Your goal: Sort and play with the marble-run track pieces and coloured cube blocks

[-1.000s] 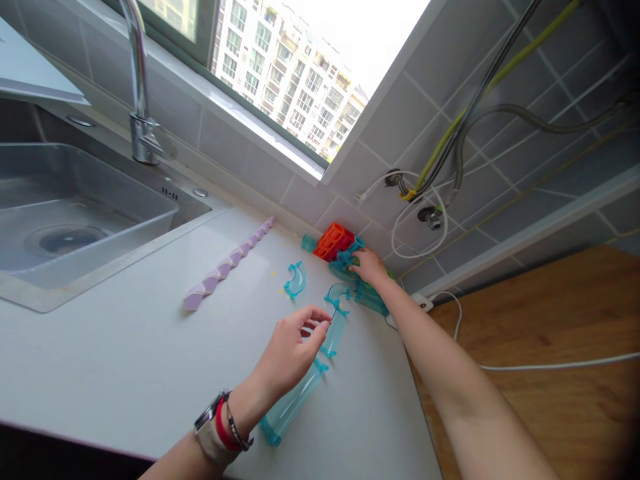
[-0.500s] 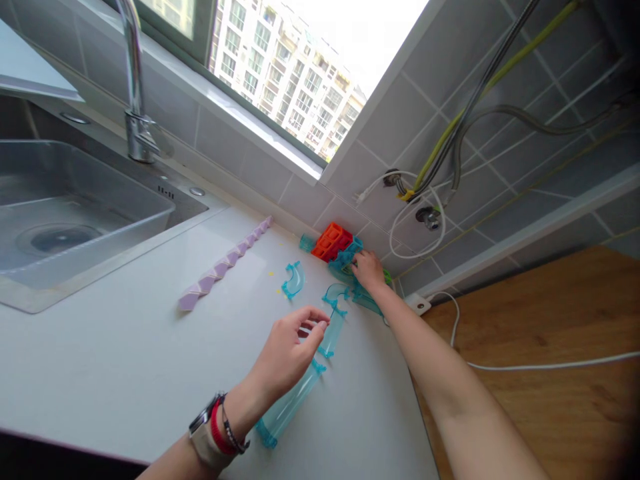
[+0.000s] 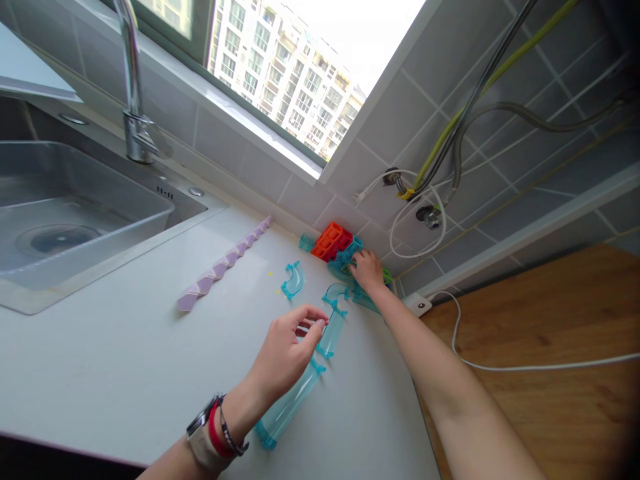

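My left hand (image 3: 293, 343) hovers over the worktop with its fingers curled and the thumb near the fingertips; whether something small is between them is too small to tell. Below it lie a long clear-blue track piece (image 3: 293, 403) and a shorter one (image 3: 332, 335). My right hand (image 3: 367, 270) reaches into a pile of blue pieces (image 3: 342, 265) by the wall, its fingertips partly hidden among them. Orange blocks (image 3: 333, 241) stand just left of that pile. A curved blue piece (image 3: 294, 280) lies apart, and another curved piece (image 3: 336, 292) touches the short track.
A purple zigzag strip (image 3: 220, 268) lies on the white worktop (image 3: 125, 353). At the left is a sink with a clear basin (image 3: 90, 213) and a tap (image 3: 134, 100). Cables (image 3: 457, 130) hang on the right wall, above a power socket (image 3: 419, 305) and wooden surface (image 3: 540, 320).
My left hand has shifted very slightly left. My right hand has moved a little left among the blue pieces.
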### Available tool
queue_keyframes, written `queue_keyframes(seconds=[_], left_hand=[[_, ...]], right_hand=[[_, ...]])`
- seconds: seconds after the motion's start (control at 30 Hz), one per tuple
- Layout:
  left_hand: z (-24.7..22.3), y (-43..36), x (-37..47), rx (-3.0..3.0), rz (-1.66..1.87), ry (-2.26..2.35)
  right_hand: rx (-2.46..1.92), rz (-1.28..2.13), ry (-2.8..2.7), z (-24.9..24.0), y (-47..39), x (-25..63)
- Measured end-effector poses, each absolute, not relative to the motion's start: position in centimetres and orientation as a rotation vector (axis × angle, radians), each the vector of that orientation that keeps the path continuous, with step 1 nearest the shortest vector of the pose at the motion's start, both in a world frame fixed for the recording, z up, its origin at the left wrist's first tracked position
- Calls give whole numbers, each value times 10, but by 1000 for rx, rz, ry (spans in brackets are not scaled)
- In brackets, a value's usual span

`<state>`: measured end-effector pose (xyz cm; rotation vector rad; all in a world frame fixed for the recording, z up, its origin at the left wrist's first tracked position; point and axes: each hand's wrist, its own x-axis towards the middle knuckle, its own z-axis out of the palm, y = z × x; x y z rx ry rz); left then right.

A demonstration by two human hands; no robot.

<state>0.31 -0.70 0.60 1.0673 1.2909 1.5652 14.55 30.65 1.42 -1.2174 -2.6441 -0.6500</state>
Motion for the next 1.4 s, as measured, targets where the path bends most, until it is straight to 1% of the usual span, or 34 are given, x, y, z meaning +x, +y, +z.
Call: queue_keyframes(seconds=[0.3,0.43,0.53,0.67,0.73,0.83,1.0,1.17,1.4], left_hand=[[6,-7,3,1072,1576,1278],[8,-7,1,1073,1572,1286],[8,-7,1,1094,1543,1293],[3,-5,3,1191,1467,1344],[-3,-4,5,1285,1407,1407],[-8,-4,4,1455,1309,1535],[-2,-14,-9,1611,988,1749],[-4,-27,-14,1686,621,1788],[-13,-19,-5,1780,402,1744]], right_hand=[[-1141,-460,-2542,22,301,160],[-1131,-332,-2376,21,276,180],[-1130,-220,-2222,2,236,195],[-1134,-57,-2087,-39,170,203],[-1113,118,-1976,-54,145,203],[-1102,353,-1856,-62,128,203],[-1189,550,-1883,-65,136,207],[-1177,646,-1917,-71,135,203],[-1220,592,-2000,-68,128,200]])
